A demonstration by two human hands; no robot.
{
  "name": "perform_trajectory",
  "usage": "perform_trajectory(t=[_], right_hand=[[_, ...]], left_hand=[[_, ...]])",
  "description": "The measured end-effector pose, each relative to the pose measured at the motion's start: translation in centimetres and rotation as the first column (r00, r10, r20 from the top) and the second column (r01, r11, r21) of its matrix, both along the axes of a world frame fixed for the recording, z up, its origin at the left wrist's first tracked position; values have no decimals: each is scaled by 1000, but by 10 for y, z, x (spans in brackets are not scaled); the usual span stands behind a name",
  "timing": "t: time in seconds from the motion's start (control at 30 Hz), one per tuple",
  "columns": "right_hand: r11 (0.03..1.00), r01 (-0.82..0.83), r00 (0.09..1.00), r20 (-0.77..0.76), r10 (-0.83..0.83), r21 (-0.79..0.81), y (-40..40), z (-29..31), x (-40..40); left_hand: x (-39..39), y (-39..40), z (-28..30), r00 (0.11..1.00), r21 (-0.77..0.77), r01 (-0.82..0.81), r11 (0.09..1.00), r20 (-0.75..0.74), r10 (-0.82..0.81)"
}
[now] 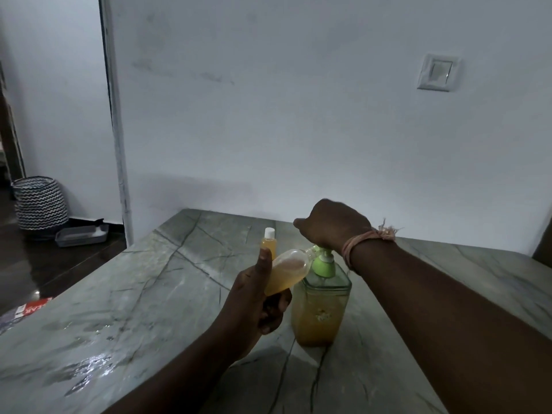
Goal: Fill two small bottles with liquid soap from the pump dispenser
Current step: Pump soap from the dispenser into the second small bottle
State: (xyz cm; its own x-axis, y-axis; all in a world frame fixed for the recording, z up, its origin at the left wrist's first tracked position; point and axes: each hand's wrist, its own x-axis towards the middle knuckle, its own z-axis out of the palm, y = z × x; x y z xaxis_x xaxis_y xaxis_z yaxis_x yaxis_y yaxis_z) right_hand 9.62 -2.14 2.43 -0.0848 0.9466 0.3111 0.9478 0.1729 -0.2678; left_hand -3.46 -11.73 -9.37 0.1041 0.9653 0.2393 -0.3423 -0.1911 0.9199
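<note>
A square clear pump dispenser (319,312) with a green pump head and orange soap stands on the marble table (143,309). My left hand (254,306) grips a small clear bottle (288,271), partly full of orange soap, tilted with its mouth at the green spout. My right hand (331,224) rests on top of the pump head, fingers curled over it; the pump top is hidden under the hand. A second small bottle (268,245) with a white cap and orange soap inside stands upright behind, apart from both hands.
A white wall runs along the table's far edge, with a switch (437,71) on it. On the dark floor to the left stand a zigzag-patterned basket (40,203) and a grey tray (82,234). Wet patches shine on the table's near left.
</note>
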Motion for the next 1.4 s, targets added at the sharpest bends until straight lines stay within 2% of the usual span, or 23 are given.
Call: perform_trajectory(t=[0.13, 0.33, 0.43, 0.5, 0.6, 0.73, 0.87, 1.03, 1.13, 1.3, 1.4], right_hand=[[1000, -3, 986, -165, 0, -22, 4, -12, 1], [999, 9, 993, -114, -13, -35, -1, -8, 2], [1000, 1, 999, -49, 0, 11, -1, 0, 2], [999, 0, 994, -105, 4, 38, 2, -2, 3], [1000, 13, 970, -244, -14, -6, 4, -13, 4], [1000, 12, 982, -190, -15, -18, 0, -13, 2], [1000, 15, 999, -47, -15, 1, -3, -3, 1], [1000, 19, 979, -204, -23, -21, 4, -14, 4], [1000, 19, 985, -170, -22, -21, 1, -15, 2], [999, 24, 999, -30, -23, 27, -4, -3, 3], [1000, 12, 989, -150, -10, 13, 1, -8, 4]], left_hand=[[-1, 3, -1, 999, 25, -37, 999, -19, 38], [1, 4, -2, 991, 46, -116, 992, -58, 119], [2, 4, -2, 989, 58, -124, 991, -70, 128], [0, 5, -4, 989, 73, -112, 991, -87, 118], [-1, 6, -5, 989, 61, -102, 993, -102, 108], [-1, 7, -5, 989, 48, -106, 993, -100, 110], [1, 3, -3, 991, 56, -103, 993, -79, 107], [1, 6, -6, 991, 52, -104, 993, -74, 107], [0, 6, -6, 992, 56, -107, 993, -61, 110], [3, 3, -4, 995, 60, -91, 994, -40, 94], [2, 5, -4, 994, 59, -99, 993, -51, 102]])
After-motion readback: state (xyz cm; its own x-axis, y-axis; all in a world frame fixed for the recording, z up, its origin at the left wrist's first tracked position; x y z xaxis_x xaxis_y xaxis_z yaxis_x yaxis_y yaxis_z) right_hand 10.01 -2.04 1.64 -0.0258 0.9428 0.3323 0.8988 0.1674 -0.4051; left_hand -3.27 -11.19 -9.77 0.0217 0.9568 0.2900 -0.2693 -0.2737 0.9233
